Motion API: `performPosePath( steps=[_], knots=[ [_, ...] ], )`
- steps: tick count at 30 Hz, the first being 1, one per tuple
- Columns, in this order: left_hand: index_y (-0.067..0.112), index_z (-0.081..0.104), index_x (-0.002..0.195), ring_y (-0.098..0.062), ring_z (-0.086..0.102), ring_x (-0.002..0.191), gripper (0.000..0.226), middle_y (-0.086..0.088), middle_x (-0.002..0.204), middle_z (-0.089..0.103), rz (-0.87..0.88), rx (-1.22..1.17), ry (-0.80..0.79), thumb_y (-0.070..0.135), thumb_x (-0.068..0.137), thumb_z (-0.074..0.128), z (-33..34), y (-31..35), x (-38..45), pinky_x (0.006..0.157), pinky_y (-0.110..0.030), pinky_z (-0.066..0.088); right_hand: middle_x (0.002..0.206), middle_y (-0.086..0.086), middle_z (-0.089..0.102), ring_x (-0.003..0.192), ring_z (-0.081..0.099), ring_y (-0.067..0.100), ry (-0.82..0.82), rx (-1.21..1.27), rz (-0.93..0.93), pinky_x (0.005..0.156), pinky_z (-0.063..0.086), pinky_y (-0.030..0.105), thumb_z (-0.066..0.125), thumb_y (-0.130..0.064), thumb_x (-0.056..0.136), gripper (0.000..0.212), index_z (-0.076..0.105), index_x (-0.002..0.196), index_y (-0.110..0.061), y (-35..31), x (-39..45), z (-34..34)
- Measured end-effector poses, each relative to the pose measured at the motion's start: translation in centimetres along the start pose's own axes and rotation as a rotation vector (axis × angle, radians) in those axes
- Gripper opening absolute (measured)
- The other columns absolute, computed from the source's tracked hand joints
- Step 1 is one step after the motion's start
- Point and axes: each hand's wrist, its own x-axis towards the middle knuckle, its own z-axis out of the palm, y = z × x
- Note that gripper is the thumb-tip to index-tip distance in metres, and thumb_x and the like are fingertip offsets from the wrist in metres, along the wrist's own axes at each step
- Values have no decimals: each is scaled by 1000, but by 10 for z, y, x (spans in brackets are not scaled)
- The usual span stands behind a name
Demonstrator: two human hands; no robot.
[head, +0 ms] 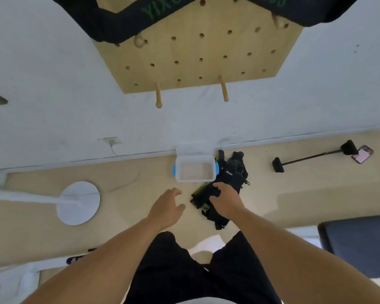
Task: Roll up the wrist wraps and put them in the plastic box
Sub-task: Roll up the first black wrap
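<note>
Head view, right hand grip clamped on wrist wraps, left hand apart, one plastic box

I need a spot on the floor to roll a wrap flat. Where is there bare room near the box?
Bare floor lies between the white round base and the plastic box, under the left hand. Right of the box it is crowded: the wrist wraps lie there, gripped by the right hand.

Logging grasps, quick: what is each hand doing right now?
Left hand: open, holding nothing, above the floor.
Right hand: gripping the black wrist wraps.
</note>
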Motion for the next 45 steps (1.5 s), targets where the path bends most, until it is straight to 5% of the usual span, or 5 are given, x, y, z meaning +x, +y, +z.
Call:
performPosePath(
  steps=[12,25,28,31,45],
  knots=[
    [25,49,147,-12,50,136,48,8,149,51,52,-53,3,31,102,63,103,-76,174,103,-22,36,155,-1,44,107,66,17,-39,-74,-40,95,58,35,63,-23,99,53,49,150,-27,85,168,102],
    [28,48,149,-13,48,139,44,9,152,51,117,-80,-114,31,106,55,211,-126,327,103,-26,39,154,1,42,115,62,22,-208,-526,-277,92,57,39,63,-36,98,69,30,158,-28,202,326,228],
    [29,43,152,-16,46,141,48,6,155,48,171,-9,59,37,106,54,206,-124,333,110,-32,39,147,-2,49,107,64,19,-173,-647,-391,86,58,37,61,-41,99,66,31,157,-27,181,323,226],
    [30,29,160,-19,48,139,54,2,160,41,197,45,22,35,109,48,212,-122,326,108,-32,40,135,-1,56,106,64,22,-75,-693,-440,89,58,42,57,-42,100,54,44,148,-22,175,316,211],
    [25,28,161,-24,47,142,69,-2,164,38,189,71,94,37,103,62,242,-117,224,107,-32,38,154,6,48,136,51,29,35,-536,-279,111,46,45,66,-41,98,70,35,158,-23,244,259,186]
  ],
)
